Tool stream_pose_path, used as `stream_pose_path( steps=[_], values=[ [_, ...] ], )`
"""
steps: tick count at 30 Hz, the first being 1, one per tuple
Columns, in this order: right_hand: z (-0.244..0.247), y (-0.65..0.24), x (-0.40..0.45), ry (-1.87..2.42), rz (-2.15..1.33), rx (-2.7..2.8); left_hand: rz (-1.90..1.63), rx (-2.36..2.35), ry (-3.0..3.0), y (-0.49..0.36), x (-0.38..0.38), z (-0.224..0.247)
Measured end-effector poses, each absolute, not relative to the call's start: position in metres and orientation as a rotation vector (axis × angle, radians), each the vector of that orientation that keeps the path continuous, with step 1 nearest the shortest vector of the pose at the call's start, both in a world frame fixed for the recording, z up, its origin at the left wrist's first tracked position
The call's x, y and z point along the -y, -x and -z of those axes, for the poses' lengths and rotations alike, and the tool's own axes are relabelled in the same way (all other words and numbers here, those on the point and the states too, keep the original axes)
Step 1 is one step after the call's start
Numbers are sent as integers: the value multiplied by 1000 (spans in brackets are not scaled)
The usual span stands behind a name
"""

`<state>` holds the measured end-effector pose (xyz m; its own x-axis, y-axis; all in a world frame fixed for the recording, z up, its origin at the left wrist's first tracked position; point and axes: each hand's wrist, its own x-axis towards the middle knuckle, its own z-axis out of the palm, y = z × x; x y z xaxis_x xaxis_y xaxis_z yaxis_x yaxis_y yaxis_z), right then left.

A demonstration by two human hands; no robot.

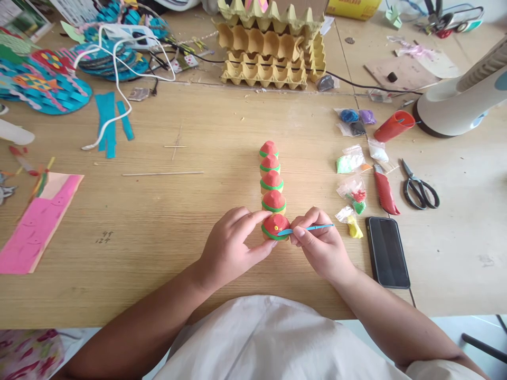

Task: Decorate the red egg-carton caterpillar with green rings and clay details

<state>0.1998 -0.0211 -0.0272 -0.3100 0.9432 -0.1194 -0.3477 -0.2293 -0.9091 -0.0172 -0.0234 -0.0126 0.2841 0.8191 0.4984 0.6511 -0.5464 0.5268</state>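
Observation:
A strip of several egg-carton cups (273,201), red on top with green bands round them, runs away from me down the middle of the table. My left hand (233,240) grips the nearest cup (273,224) between thumb and forefinger. On that cup's red top sits a small yellow ring (276,228). A thin blue modelling tool (316,227) is pinched in my right hand (320,243), its flat tip against the cup just right of the yellow ring. The undersides of the cups are mostly hidden.
To the right lie bags of coloured clay (350,160), a red cutter (385,191), scissors (420,186), a phone (388,252) and a red cup (394,125). Egg cartons (265,68) stand at the back. A thin stick (162,173) and blue strips (106,124) lie left.

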Motion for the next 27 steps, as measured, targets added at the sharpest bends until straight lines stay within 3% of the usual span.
stream_pose_path(
  steps=[27],
  values=[
    [24, -199, 20, 937, -1713, 1011, -1100, -1363, -2325, 17, 24, 12]
  ],
)
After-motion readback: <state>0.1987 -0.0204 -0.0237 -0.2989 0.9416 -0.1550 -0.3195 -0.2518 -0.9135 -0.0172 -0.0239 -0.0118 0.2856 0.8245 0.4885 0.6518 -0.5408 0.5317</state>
